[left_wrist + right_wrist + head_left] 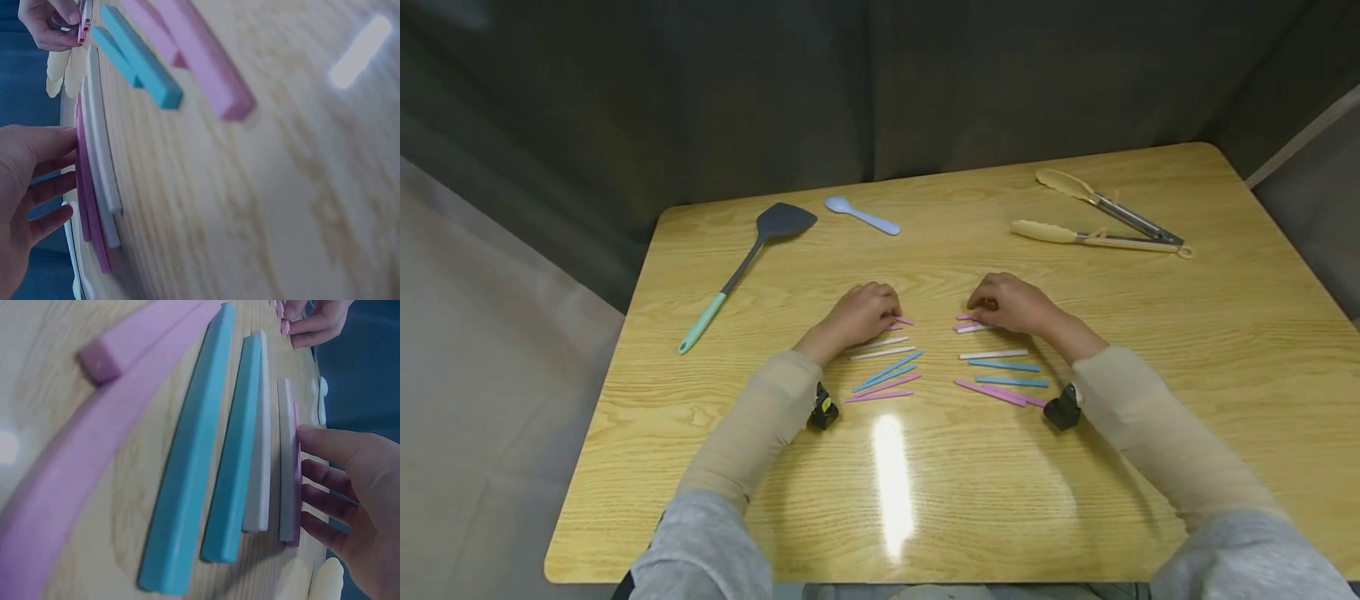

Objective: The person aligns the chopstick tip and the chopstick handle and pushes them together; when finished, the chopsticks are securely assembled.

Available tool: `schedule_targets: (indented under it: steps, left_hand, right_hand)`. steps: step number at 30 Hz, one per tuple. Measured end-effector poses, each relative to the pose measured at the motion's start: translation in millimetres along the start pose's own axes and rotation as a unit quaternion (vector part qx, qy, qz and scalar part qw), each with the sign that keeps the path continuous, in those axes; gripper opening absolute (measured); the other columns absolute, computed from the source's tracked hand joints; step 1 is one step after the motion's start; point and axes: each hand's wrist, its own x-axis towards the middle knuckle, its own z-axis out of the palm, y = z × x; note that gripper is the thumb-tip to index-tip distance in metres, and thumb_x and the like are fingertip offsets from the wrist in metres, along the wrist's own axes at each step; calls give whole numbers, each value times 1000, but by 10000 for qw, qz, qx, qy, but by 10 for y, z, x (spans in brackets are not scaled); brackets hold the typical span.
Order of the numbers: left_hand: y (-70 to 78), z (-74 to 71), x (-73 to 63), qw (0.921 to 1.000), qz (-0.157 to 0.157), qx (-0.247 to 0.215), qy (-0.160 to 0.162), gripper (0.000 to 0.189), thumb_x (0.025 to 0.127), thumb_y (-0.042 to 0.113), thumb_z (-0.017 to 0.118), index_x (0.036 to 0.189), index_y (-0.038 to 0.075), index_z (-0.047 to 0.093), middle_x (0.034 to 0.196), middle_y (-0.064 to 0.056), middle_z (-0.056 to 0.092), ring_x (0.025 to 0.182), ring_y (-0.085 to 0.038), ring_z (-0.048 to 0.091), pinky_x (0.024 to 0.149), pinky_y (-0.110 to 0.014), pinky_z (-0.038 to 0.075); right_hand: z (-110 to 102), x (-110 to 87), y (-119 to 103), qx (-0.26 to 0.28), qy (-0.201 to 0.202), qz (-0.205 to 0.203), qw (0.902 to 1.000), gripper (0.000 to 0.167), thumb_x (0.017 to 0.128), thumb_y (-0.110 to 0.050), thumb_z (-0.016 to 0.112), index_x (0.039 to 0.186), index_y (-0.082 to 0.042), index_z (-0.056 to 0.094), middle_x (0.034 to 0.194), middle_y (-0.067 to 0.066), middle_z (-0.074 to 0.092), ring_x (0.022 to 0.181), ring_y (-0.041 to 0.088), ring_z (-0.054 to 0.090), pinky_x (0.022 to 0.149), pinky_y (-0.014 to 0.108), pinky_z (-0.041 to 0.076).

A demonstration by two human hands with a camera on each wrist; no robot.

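Note:
My left hand [862,315] is at the far end of the left group of pink, white and blue sticks. In the left wrist view its fingertips touch the far side of a pink stick [82,200], beside white sticks [106,169]. Opposite, my right hand [1017,305] is over the far end of the right group. Its loosely extended fingers [325,503] touch a pink stick [297,437] that lies against a white stick [285,462]. Nearer me lie blue sticks [1003,365] and pink sticks [883,396].
A dark spatula [784,221] with a mint handle lies at the back left, a light blue spoon [871,220] to its right. Spread tongs [1120,242] with cream tips lie at the back right. Dark curtain [865,92] hangs behind the wooden table [647,467].

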Motion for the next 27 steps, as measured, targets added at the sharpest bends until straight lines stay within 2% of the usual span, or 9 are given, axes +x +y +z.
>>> schedule_targets:
  steps: [8,13,21,24,27]
  left_hand:
    - [-19,39,18,9999,-61,103,40,13,88,19,56,94,14,67,101,-1,59,95,-18,53,86,-33,41]
    - [-14,29,37,9997,-211,-74,24,14,89,20,56,96,12,65,98,-1,60,93,-17,54,82,-32,43]
    - [42,-73,32,9974,-467,-525,174,17,92,20,51,99,9,61,93,-2,62,81,-14,57,73,-29,46]
    - [91,-122,13,9953,-586,-702,306,17,92,18,50,102,9,60,93,-1,62,79,-12,56,70,-26,46]
    - [157,-164,-23,9935,-535,-793,611,18,91,18,50,102,10,61,92,0,61,77,-10,55,69,-25,45]
  right_hand:
    - [-8,32,-31,-240,-53,-13,9997,15,82,-14,65,94,-6,67,95,9,57,82,22,50,69,37,45]
    - [16,54,-32,-445,37,-34,9990,9,83,-13,63,89,-6,65,92,8,57,79,21,50,65,36,44]
    - [-32,43,-74,-102,73,244,9996,9,88,-11,55,92,-4,60,77,4,57,65,16,49,59,33,42]
    - [-63,16,-122,-8,146,296,9995,11,90,-12,52,95,-4,59,75,3,58,63,15,50,60,33,43]
    - [-95,-36,-200,76,341,245,9991,12,90,-12,52,97,-5,59,83,6,61,71,17,55,65,35,46]
